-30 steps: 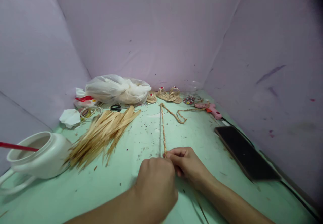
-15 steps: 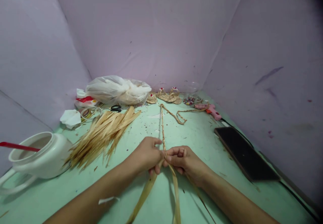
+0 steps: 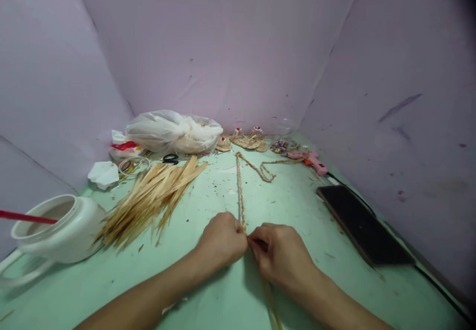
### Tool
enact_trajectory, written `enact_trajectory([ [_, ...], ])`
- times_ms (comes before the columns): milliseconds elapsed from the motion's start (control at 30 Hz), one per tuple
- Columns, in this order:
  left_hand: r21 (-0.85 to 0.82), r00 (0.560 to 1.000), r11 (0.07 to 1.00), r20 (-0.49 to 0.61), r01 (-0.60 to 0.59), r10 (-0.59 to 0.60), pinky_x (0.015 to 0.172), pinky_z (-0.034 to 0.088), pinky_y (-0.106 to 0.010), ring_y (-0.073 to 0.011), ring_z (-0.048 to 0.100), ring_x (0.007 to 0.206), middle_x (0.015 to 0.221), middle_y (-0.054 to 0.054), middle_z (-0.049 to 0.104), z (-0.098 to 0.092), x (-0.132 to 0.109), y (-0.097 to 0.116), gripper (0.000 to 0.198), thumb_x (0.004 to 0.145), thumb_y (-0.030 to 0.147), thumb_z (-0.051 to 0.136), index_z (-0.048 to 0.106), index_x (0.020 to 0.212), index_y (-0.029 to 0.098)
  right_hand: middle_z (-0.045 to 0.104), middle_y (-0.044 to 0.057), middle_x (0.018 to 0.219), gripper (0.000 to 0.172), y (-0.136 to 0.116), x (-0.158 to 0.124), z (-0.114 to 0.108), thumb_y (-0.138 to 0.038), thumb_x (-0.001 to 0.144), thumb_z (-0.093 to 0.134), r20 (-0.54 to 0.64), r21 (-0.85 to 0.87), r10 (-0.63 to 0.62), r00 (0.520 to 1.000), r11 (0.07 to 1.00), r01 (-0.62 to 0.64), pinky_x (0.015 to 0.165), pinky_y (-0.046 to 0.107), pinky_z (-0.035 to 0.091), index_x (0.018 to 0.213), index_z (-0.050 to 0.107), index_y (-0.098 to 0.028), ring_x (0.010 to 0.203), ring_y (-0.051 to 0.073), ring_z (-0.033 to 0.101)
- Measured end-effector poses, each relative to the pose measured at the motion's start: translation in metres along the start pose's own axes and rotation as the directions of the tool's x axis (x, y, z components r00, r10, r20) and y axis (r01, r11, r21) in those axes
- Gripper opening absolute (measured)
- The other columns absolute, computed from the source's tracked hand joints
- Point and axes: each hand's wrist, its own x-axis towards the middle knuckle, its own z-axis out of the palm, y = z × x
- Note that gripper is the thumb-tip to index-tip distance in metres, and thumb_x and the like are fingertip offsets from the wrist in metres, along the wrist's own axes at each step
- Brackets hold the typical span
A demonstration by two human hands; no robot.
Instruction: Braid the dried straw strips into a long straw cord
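Observation:
A thin braided straw cord [image 3: 241,191] runs from the far side of the green table [image 3: 208,290] straight toward me. My left hand [image 3: 222,241] is closed, pinching the near end of the braid. Touching it from the right, my right hand [image 3: 280,256] is also closed on the same spot, fingers curled over the loose straw strands. One flat strand [image 3: 272,310] trails out below my right hand toward the table's near edge. The rest of the loose strands are hidden under my hands.
A pile of dry straw strips [image 3: 154,193] lies left of the braid. A white jar [image 3: 59,231] with a red stick stands at far left. At the back are a plastic bag [image 3: 173,132], scissors [image 3: 170,159], small woven sandals [image 3: 247,140] and a pink glue gun [image 3: 310,160]. A black phone [image 3: 362,226] lies at right.
My hands have closed in together over the braid end. The two broad loose strands that hung toward me half a second ago are now mostly covered; only one shows below my right hand.

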Motion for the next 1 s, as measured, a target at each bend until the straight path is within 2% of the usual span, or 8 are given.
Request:
enact_trajectory([
  [233,-0.382,0.973,0.923,0.224,0.041,0.049,0.04,0.019,-0.023,-0.0071,0.028,0.039,0.034,0.003,0.031,0.002,0.0,-0.003,0.017,0.055,0.015,0.039,0.038,0.038,0.016,0.063,0.007,0.062,0.018,-0.01,-0.016,0.009,-0.013,0.068,0.045,0.047,-0.219,-0.2,0.979,0.954,0.205,0.046,0.026,0.022,0.07,0.063,-0.015,0.047,0.013,0.051],
  [333,-0.389,0.98,0.921,0.19,0.02,0.059,0.04,0.016,-0.022,-0.006,0.025,0.04,0.037,0.004,0.029,0.003,-0.001,-0.003,0.015,0.054,0.014,0.043,0.038,0.04,0.016,0.063,0.008,0.064,0.02,-0.014,-0.021,0.013,-0.01,0.066,0.047,0.064,-0.247,-0.269,0.961,0.929,0.277,0.045,0.027,0.02,0.075,0.064,-0.013,0.045,0.012,0.048],
  [467,-0.342,0.982,0.94,0.18,0.001,0.064,0.041,0.015,-0.022,-0.0054,0.022,0.043,0.042,0.005,0.025,-0.002,-0.002,-0.001,0.014,0.053,0.013,0.045,0.036,0.043,0.016,0.061,0.003,0.058,0.016,-0.012,-0.017,-0.004,-0.022,0.072,0.049,0.119,0.048,-0.304,0.945,0.953,0.3,0.046,0.024,0.026,0.067,0.063,-0.015,0.047,0.011,0.047],
  [533,-0.311,0.97,0.948,0.2,-0.072,0.14,0.043,0.016,-0.021,-0.0057,0.024,0.044,0.043,0.005,0.025,-0.008,-0.001,-0.001,0.014,0.056,0.013,0.044,0.036,0.044,0.016,0.057,0.001,0.051,0.028,-0.004,-0.004,-0.017,-0.032,0.076,0.047,0.084,0.258,-0.211,0.974,0.948,0.184,0.046,0.021,0.03,0.058,0.061,-0.016,0.048,0.01,0.047],
  [600,-0.191,0.955,0.958,0.165,-0.213,0.246,0.045,0.018,-0.021,-0.0059,0.026,0.045,0.044,0.005,0.026,-0.014,0.001,-0.001,0.017,0.059,0.015,0.044,0.035,0.044,0.016,0.057,0.002,0.052,0.033,0.01,0.018,-0.03,-0.037,0.077,0.044,-0.056,0.393,0.026,0.998,0.919,-0.002,0.047,0.021,0.034,0.058,0.06,-0.015,0.049,0.011,0.049],
  [667,-0.03,0.934,0.939,0.1,-0.341,0.343,0.047,0.018,-0.021,-0.0063,0.027,0.046,0.044,0.004,0.028,-0.019,0.005,-0.003,0.019,0.062,0.016,0.044,0.036,0.045,0.016,0.06,0.003,0.056,0.028,0.028,0.05,-0.041,-0.037,0.073,0.049,-0.13,0.459,0.231,0.964,0.876,-0.148,0.047,0.021,0.036,0.065,0.061,-0.014,0.049,0.012,0.05],
  [867,0.022,0.92,0.92,-0.032,-0.391,0.391,0.048,0.021,-0.021,-0.0077,0.032,0.047,0.048,0.003,0.037,-0.013,0.024,-0.018,0.021,0.072,0.021,0.042,0.046,0.052,0.016,0.061,0.004,0.062,0.02,0.05,0.169,-0.055,-0.025,0.068,0.05,-0.243,0.127,0.228,0.943,0.971,-0.202,0.051,0.021,0.033,0.071,0.065,-0.013,0.06,0.014,0.053],
  [1000,0.034,0.906,0.907,-0.041,-0.421,0.422,0.048,0.024,-0.021,-0.0091,0.038,0.048,0.05,0.001,0.044,-0.007,0.033,-0.03,0.02,0.073,0.022,0.042,0.051,0.056,0.016,0.064,0.009,0.071,0.036,0.04,0.229,-0.041,-0.039,0.075,0.043,-0.206,-0.056,0.291,0.934,0.95,-0.308,0.058,0.024,0.036,0.076,0.067,-0.012,0.07,0.019,0.058],
])
